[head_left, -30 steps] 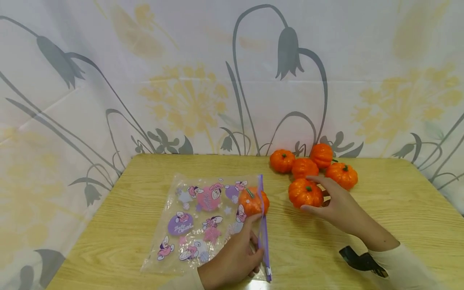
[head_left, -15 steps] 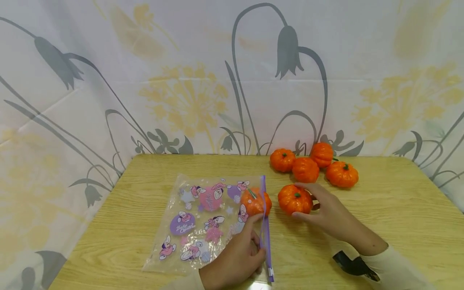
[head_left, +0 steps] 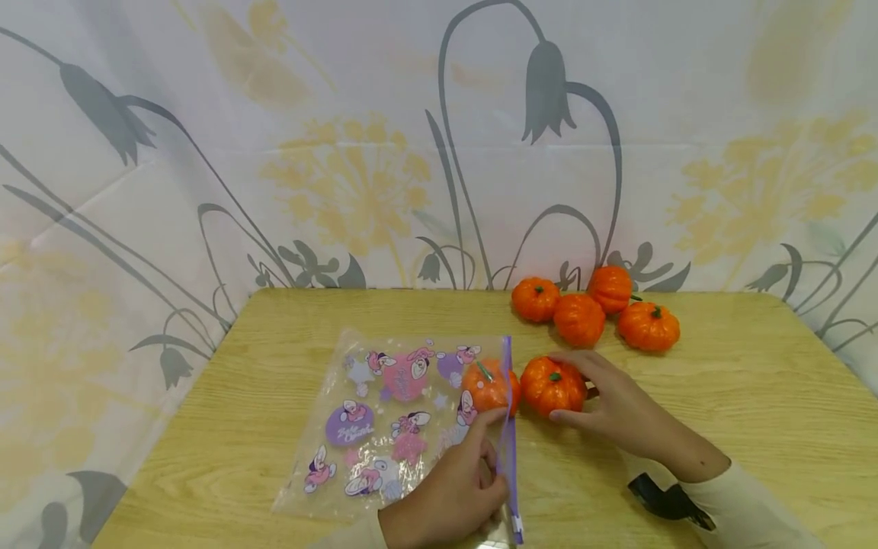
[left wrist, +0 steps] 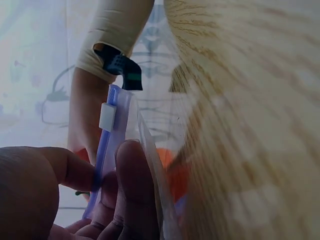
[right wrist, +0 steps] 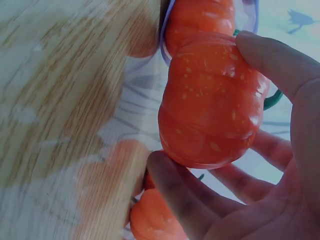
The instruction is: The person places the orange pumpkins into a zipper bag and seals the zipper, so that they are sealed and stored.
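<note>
A clear zip bag (head_left: 350, 457) with pink and purple cartoon prints lies flat on the table, its purple slider edge facing right. One small orange pumpkin (head_left: 488, 389) sits inside, just behind the mouth. My left hand (head_left: 453, 476) pinches the bag's mouth edge; the left wrist view shows the purple zip strip (left wrist: 106, 145) with its white slider (left wrist: 107, 116) between thumb and fingers. Another pumpkin (head_left: 552, 386) is gripped between thumb and fingers of my right hand (head_left: 610, 400), right at the bag's opening. In the right wrist view, this held pumpkin (right wrist: 212, 102) overlaps the bagged one.
Several more pumpkins (head_left: 579, 320) cluster at the back right of the wooden table (head_left: 226, 396). Behind the table's far edge hangs a flower-printed cloth (head_left: 384, 114). A black strap (head_left: 668, 503) is at the right sleeve.
My right hand has carried its pumpkin left and toward me, from the cluster to the bag's mouth. The left hand keeps its hold; the bag appears slightly further right.
</note>
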`<state>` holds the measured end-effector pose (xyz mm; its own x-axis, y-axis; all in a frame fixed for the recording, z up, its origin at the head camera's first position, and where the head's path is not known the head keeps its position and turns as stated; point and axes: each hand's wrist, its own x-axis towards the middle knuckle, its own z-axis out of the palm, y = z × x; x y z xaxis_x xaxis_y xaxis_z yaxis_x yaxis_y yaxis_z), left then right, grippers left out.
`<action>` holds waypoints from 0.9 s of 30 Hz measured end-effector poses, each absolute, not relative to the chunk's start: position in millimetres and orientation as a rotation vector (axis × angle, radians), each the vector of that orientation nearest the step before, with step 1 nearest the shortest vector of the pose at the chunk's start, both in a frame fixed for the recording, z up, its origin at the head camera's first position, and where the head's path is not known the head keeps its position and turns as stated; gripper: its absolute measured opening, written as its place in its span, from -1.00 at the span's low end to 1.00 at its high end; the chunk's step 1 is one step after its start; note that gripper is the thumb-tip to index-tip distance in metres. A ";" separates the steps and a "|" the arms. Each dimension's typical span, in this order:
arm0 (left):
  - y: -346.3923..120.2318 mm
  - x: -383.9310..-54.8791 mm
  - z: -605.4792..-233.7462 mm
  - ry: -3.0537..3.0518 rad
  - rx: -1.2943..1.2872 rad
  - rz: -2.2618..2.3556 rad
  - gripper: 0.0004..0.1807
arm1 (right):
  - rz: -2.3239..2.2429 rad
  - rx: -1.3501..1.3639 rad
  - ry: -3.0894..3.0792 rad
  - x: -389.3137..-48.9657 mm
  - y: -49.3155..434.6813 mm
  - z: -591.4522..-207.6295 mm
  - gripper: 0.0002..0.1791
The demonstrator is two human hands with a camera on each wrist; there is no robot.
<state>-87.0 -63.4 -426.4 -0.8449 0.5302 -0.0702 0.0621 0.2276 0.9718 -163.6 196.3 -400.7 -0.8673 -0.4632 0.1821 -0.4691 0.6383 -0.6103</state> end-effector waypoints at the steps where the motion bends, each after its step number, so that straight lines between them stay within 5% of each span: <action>1: -63.3 -86.7 -426.5 2.120 0.554 1.651 -0.17 | 1.061 0.814 -2.839 -163.4 196.2 -401.0 -0.21; 27: -65.8 -86.5 -424.0 2.154 0.601 1.692 -0.24 | 1.048 0.873 -2.903 -154.9 186.3 -401.4 -0.20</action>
<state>-86.5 -65.8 -424.0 -0.8543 0.5197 -0.0026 0.1206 0.2031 0.9717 -154.9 186.3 -401.4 -0.8498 -0.5136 0.1182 -0.4707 0.6388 -0.6085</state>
